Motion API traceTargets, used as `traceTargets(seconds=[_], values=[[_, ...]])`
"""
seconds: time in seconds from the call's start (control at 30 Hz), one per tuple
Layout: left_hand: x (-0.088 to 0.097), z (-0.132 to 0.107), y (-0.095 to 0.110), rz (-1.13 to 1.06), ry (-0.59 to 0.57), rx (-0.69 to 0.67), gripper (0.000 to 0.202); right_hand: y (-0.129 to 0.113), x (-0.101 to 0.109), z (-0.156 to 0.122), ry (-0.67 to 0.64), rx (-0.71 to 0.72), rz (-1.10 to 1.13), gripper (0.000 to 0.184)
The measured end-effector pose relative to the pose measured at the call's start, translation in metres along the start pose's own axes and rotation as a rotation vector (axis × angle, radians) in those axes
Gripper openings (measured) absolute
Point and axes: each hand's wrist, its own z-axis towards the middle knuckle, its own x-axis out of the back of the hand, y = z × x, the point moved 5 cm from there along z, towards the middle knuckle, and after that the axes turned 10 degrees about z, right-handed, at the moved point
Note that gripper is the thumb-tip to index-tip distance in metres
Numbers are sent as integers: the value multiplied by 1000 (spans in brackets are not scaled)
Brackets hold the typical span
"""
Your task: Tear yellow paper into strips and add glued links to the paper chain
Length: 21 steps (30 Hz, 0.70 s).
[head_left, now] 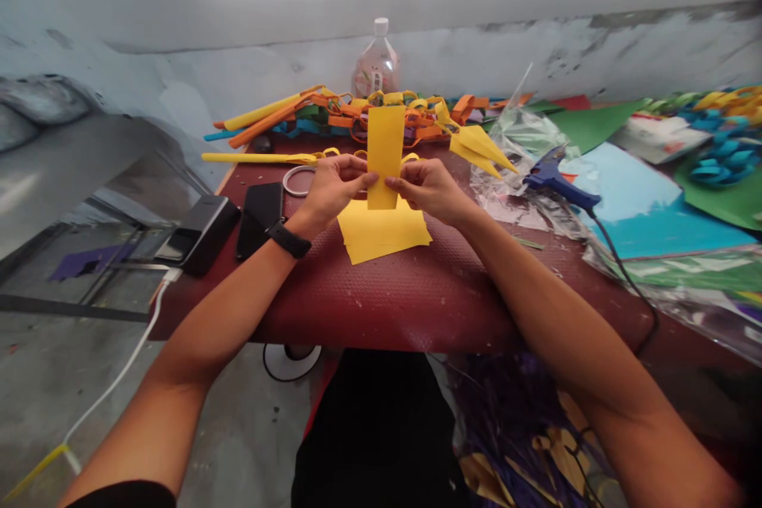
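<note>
Both hands hold an upright yellow paper strip [385,151] above the dark red table [381,294]. My left hand [333,189], with a black watch on its wrist, pinches the strip's left edge. My right hand [429,189] pinches the right edge. Directly below the strip lies a small stack of yellow paper sheets [381,234] flat on the table.
A black phone [259,218], a black box [202,232] with a white cable, and a tape ring [296,181] lie to the left. Paper chains and rolled paper tubes [333,115] and a plastic bottle [375,63] sit behind. A blue glue gun [556,178] and coloured sheets lie to the right.
</note>
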Motion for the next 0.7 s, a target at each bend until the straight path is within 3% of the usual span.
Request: traceTargets(seconds=[0.27, 0.47, 0.6, 0.7], values=[[4, 1, 0, 1, 63, 4, 57, 6, 1, -2, -44, -94, -14, 67], [-2, 0, -4, 3, -83, 32, 66, 7, 6, 0, -10, -58, -2, 63], [0, 1, -4, 9, -66, -1, 68, 10, 5, -2, -30, -120, 66, 60], [-4, -1, -3, 22, -132, 21, 69, 9, 3, -1, 42, -93, 131, 61]])
